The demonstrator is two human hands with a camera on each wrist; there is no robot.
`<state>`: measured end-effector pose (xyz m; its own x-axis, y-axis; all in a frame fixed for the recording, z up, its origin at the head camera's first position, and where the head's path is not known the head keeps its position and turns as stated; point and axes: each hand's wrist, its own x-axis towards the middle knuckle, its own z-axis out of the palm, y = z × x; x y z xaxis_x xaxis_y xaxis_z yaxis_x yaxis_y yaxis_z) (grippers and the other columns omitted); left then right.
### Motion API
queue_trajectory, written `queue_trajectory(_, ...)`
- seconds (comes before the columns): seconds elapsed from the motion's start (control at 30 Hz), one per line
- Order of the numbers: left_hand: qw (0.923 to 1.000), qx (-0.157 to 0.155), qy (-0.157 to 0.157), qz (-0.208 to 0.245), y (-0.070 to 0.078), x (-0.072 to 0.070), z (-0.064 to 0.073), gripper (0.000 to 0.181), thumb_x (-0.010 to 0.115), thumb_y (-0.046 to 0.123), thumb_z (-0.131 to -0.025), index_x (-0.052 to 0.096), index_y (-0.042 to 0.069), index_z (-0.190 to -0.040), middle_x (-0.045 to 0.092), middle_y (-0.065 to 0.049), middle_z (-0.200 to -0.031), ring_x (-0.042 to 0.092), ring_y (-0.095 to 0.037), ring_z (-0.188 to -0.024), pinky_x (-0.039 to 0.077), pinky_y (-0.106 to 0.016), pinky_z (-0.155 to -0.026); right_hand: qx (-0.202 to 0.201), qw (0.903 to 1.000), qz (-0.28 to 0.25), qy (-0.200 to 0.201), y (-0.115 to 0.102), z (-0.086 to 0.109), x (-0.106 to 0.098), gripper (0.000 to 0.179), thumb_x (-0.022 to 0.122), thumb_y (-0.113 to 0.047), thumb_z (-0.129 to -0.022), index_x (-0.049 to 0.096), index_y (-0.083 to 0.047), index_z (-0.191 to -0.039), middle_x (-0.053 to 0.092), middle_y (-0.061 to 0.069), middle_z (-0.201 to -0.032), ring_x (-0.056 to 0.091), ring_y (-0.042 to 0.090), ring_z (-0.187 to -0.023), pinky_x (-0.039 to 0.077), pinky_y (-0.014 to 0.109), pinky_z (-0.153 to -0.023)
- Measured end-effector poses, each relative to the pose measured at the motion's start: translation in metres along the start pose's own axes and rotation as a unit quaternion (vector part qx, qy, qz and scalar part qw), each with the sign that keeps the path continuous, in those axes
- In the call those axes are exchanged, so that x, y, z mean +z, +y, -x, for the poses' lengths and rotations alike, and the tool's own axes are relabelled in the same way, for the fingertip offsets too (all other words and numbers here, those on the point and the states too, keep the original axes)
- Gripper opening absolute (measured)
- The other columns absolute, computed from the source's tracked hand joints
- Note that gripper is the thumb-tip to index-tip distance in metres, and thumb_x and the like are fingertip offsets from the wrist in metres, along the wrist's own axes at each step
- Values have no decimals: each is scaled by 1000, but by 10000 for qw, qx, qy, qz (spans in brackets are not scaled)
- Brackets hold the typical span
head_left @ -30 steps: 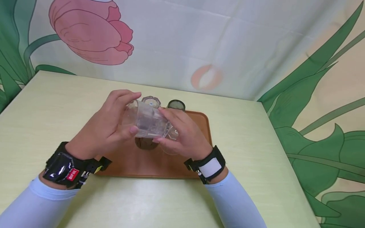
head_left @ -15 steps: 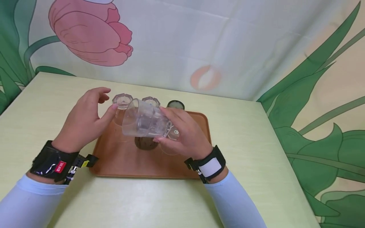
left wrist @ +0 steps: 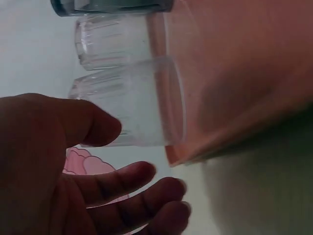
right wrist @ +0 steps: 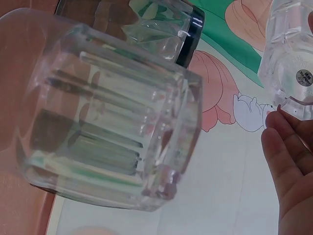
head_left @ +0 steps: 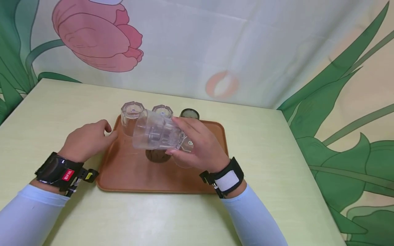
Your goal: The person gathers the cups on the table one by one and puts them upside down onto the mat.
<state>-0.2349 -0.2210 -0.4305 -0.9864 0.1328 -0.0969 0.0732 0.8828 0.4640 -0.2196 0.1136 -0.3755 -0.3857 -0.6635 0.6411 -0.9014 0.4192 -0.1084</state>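
My right hand (head_left: 201, 145) grips the base end of a clear faceted plastic cup (head_left: 157, 131), tilted on its side over the tray with its mouth to the left. I cannot tell whether another cup is nested in it. My left hand (head_left: 87, 140) holds nothing, its fingers loosely bent beside the tray's left edge. Beyond it stands an upside-down clear cup (head_left: 131, 109), also a near clear cup (left wrist: 142, 107) in the left wrist view. Another upturned clear cup (head_left: 163, 110) is partly hidden behind the held one.
The brown tray (head_left: 129, 177) lies on a pale table (head_left: 147, 218). A dark-tinted cup (head_left: 190, 112) stands at its back right, a dark brown cup (head_left: 157, 156) near its middle. One more clear cup (right wrist: 112, 122) stands below my right hand. A printed curtain (head_left: 172, 51) hangs behind.
My left hand has let go of the held cup's mouth end, moved left, then dropped toward the tray's left edge. The right hand keeps its hold almost in place.
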Motion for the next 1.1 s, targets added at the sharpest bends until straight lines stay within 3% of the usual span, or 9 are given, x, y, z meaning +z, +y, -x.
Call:
queue_trajectory(0.1,9995,-72,-305,-73,-5,3,0,51,47,46,-97,60,-2,-108,58,-8,-70,53,-24,-66,38,-32,-47,5,10000,34,9,0,-1,0,83,86,-38,-77,51,1,-142,62,14,-130,58,23,-115,52,30,-97)
queue_trajectory(0.33,9984,-8,-524,-204,-15,9,-1,33,57,33,-93,60,0,-95,60,-8,-72,52,-23,-63,38,-32,-48,20,10000,66,-6,1,-1,1,81,84,-39,-79,52,0,-142,61,12,-131,57,21,-116,51,29,-98)
queue_trajectory(0.5,9977,21,-656,-150,-17,13,-3,25,56,26,-93,60,2,-88,57,-7,-68,51,-22,-61,37,-31,-48,-7,10000,78,-26,1,-2,2,81,84,-38,-79,51,1,-142,61,13,-131,57,21,-115,51,29,-98)
queue_trajectory(0.9,9969,255,-736,-131,-16,18,-11,23,51,22,-95,58,2,-85,53,-7,-67,50,-21,-59,38,-31,-49,-17,9999,37,-113,0,-1,1,85,86,-38,-77,50,1,-143,61,14,-130,58,22,-114,52,29,-95)
queue_trajectory(1.1,9953,274,-926,-40,-21,19,-13,24,49,24,-97,57,3,-87,52,-7,-69,50,-21,-60,39,-31,-50,-36,9999,47,-93,1,0,5,82,84,-39,-78,51,0,-142,61,13,-129,57,21,-113,51,29,-95)
